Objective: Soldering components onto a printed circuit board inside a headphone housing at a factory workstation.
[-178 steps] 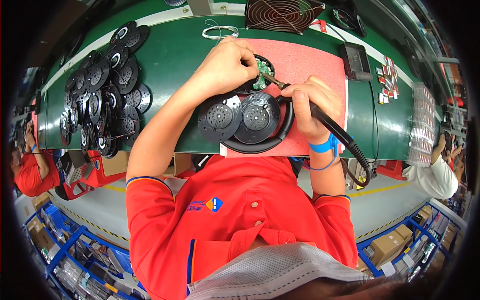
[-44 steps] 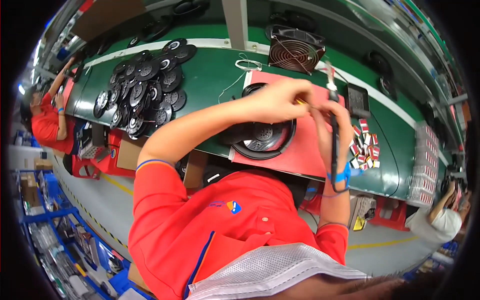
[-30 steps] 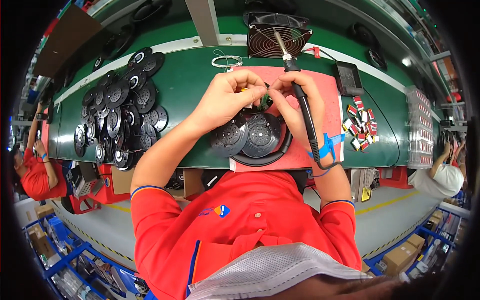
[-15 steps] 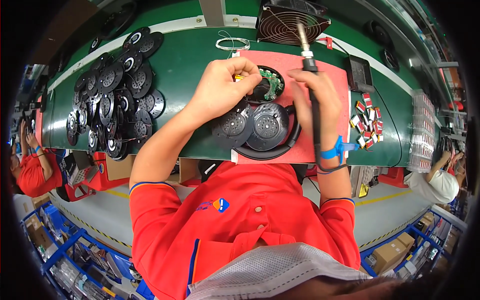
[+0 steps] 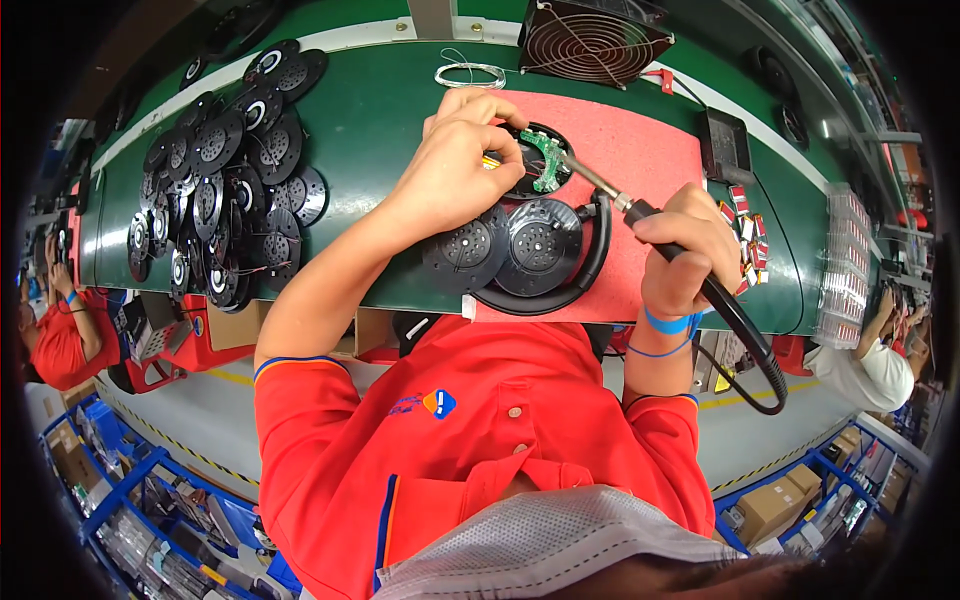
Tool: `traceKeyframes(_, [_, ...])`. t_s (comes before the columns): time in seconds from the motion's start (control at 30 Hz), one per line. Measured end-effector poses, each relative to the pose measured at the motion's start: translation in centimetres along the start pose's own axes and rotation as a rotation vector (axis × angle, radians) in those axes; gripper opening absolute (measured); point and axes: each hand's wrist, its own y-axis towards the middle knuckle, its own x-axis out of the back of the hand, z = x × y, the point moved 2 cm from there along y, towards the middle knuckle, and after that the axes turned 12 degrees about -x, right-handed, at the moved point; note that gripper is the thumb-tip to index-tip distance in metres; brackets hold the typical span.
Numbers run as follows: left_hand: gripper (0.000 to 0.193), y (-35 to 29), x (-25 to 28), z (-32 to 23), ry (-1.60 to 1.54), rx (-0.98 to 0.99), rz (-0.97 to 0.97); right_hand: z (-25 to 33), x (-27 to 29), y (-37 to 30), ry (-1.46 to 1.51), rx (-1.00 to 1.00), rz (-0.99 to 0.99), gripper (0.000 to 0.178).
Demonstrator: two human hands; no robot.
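A soldering iron (image 5: 738,318) with a black handle is in my right hand (image 5: 690,250), its fingers wrapped round the grip. The metal tip slants up to the left and reaches the edge of a green circuit board (image 5: 548,165). That curved board sits in a round black headphone cup at the far end of the headband (image 5: 600,255). My left hand (image 5: 455,160) is closed in a pinch at the cup's left side; whatever lies between its fingertips is hidden. A yellow edge shows beside those fingers. Two black speaker plates (image 5: 540,247) with perforated middles lie just nearer to me.
A pink mat (image 5: 640,130) lies under the headphones. Many black speaker discs (image 5: 215,145) are piled at left. Behind stand a wire coil (image 5: 470,76) and a fan (image 5: 590,45). A black tray (image 5: 725,145), small red-and-white batteries (image 5: 742,225) and stacked clear trays (image 5: 845,265) are at right.
The soldering iron has swung down from upright by the fan, and its tip is now at the circuit board. My right hand has shifted right and nearer; my left hand stays at the cup.
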Motion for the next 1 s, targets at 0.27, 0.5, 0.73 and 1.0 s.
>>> traceKeyframes(0.27, [0.006, -0.1, -0.4, -0.2, 0.02, 0.011, 0.01, -1.0, -1.2, -0.2, 0.0, -0.063, 0.09, 0.04])
traceKeyframes(0.5, [0.004, -0.1, -0.4, -0.1, 0.032, -0.012, -0.056, -1.4, -1.6, -0.3, -0.009, -0.06, 0.131, 0.034])
traceKeyframes(0.73, [0.006, -0.1, -0.2, -0.2, 0.049, 0.01, 0.002, -1.5, -1.9, -0.2, -0.023, -0.064, 0.152, 0.028])
traceKeyframes(1.0, [0.007, -0.2, -0.3, -0.2, 0.058, 0.016, 0.006, -1.5, -2.0, -0.2, -0.025, -0.08, 0.163, 0.026])
